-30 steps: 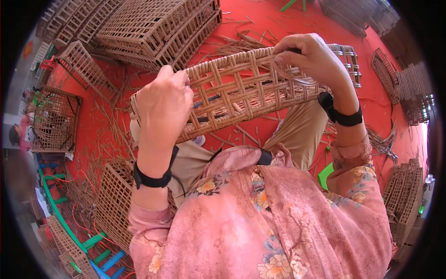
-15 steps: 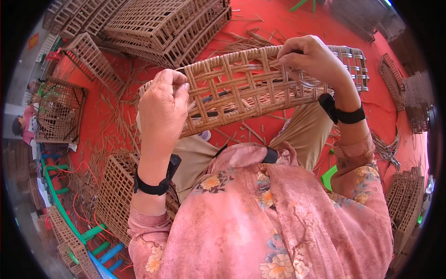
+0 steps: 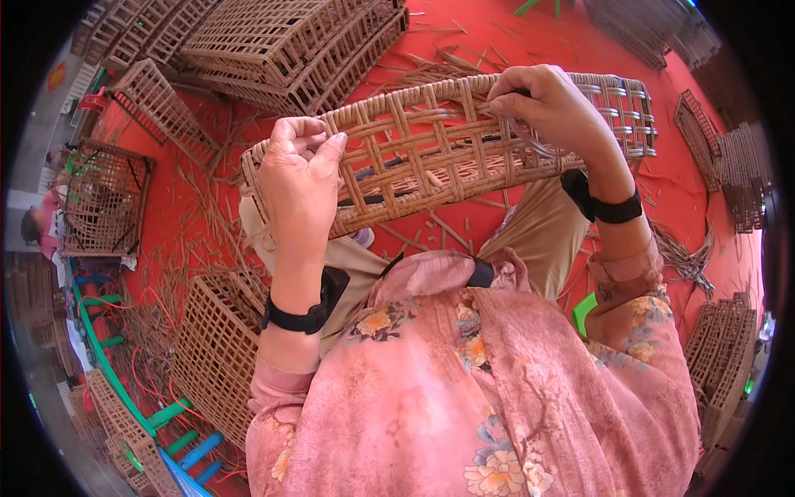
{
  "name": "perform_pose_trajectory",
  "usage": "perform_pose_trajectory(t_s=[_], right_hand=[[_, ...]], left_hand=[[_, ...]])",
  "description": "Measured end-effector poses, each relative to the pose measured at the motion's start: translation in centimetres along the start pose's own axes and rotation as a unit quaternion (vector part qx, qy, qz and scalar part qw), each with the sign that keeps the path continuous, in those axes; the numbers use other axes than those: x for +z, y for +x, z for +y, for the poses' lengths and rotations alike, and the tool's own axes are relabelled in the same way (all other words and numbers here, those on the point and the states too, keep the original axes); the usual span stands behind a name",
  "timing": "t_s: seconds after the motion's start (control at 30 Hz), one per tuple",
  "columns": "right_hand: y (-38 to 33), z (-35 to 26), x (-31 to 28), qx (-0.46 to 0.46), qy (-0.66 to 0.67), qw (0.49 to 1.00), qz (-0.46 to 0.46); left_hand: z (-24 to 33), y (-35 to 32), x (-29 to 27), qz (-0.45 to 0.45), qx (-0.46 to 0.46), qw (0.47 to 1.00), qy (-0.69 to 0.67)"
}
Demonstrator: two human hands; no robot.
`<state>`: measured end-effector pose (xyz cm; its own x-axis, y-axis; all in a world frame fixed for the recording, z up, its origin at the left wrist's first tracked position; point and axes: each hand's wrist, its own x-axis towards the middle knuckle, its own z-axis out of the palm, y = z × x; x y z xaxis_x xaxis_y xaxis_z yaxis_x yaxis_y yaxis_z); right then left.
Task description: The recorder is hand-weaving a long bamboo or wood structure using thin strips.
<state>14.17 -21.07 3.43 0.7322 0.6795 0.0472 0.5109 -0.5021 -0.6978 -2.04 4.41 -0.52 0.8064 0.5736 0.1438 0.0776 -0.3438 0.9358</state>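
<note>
Woven basket (image 3: 431, 157) is up in the air in front of the person, above their knees and the red floor (image 3: 704, 190). It is long and thin. Its long side runs from left to right, and the right end sits a little higher than the left end. It is made of tan cane strips that cross over and under each other, so it has lots of square holes, like a net. The right end looks paler and more grey.

The left hand (image 3: 298, 186) is closed on the left end, with the fingers curled over the top rim. The right hand (image 3: 551, 108) holds the top rim near the right end, and its fingertips pinch a thin strip there. Both wrists wear black bands.

Loose cane sticks (image 3: 207, 224) lie all over the floor near its left edge. More woven crates (image 3: 290, 45) are stacked at the far edge. A flat woven panel (image 3: 219, 348) lies near the person's left side.
</note>
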Motion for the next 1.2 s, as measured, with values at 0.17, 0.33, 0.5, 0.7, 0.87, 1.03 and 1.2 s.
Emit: perform_pose_trajectory(t_s=[0.17, 0.33, 0.5, 0.7, 0.87, 1.03, 1.2], right_hand=[[-0.2, -0.2, -0.4, -0.030, -0.067, 0.997, 0.023], [-1.5, -0.6, -1.9, -0.032, 0.083, 0.995, 0.044], [-1.9, -1.5, -2.5, -0.037, 0.049, 0.998, 0.027], [-2.8, -3.1, -3.8, -0.126, 0.125, 0.983, 0.051], [-1.5, -4.1, -2.2, -0.334, -0.279, 0.884, 0.171], [0.6, -4.5, 3.5, -0.336, -0.258, 0.886, 0.189], [2.9, -9.1, 8.8, -0.327, -0.084, 0.922, 0.187]], left_hand=[[-0.6, 0.3, 0.7, 0.062, 0.090, 0.989, 0.103], [-0.9, 1.4, -1.1, -0.002, -0.003, 0.991, -0.136], [-1.2, 2.0, -2.0, -0.037, -0.002, 0.994, -0.102], [-0.7, 1.1, -2.1, 0.028, 0.073, 0.997, 0.023], [-2.3, 1.9, -7.7, 0.148, 0.170, 0.939, 0.259], [-4.0, 4.3, -18.5, 0.327, 0.196, 0.813, 0.440], [-1.1, 2.3, -22.8, 0.368, 0.266, 0.823, 0.342]])
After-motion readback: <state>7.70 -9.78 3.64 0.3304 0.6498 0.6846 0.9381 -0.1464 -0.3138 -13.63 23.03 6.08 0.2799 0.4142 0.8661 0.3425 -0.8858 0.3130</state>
